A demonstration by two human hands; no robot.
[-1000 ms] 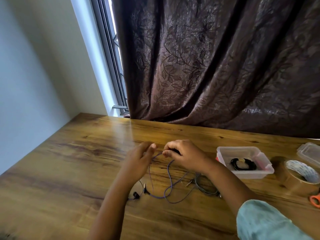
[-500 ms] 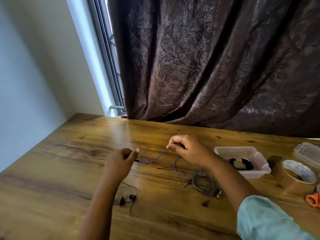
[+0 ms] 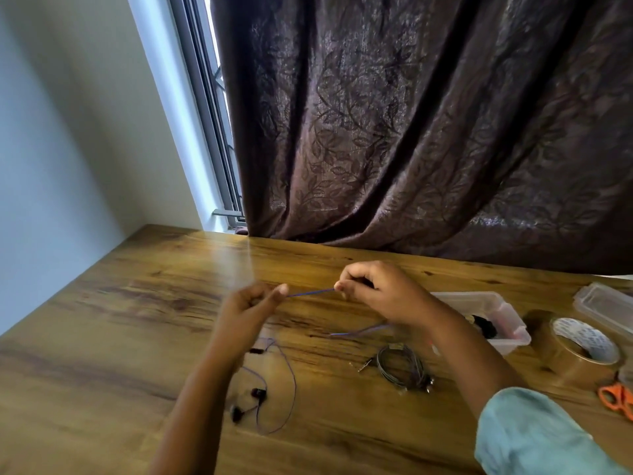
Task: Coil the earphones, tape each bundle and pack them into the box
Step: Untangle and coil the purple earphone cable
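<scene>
My left hand (image 3: 248, 311) and my right hand (image 3: 376, 291) each pinch the blue earphone cable (image 3: 310, 293), which runs taut between them above the wooden table (image 3: 102, 337). The rest of the cable hangs down to the table, where its dark earbuds (image 3: 257, 394) lie under my left forearm. A second, grey earphone set (image 3: 400, 368) lies coiled on the table below my right wrist. A clear plastic box (image 3: 493, 303) stands to the right with a black coiled bundle (image 3: 484, 325) inside.
A roll of brown tape (image 3: 579, 351) stands right of the box. Orange scissors (image 3: 616, 399) lie at the right edge. The box's clear lid (image 3: 606, 306) rests at the far right. A dark curtain (image 3: 411, 132) hangs behind the table.
My hands moved apart from close together, drawing a stretch of the blue cable taut between them. The loose cable and earbuds slid left on the table.
</scene>
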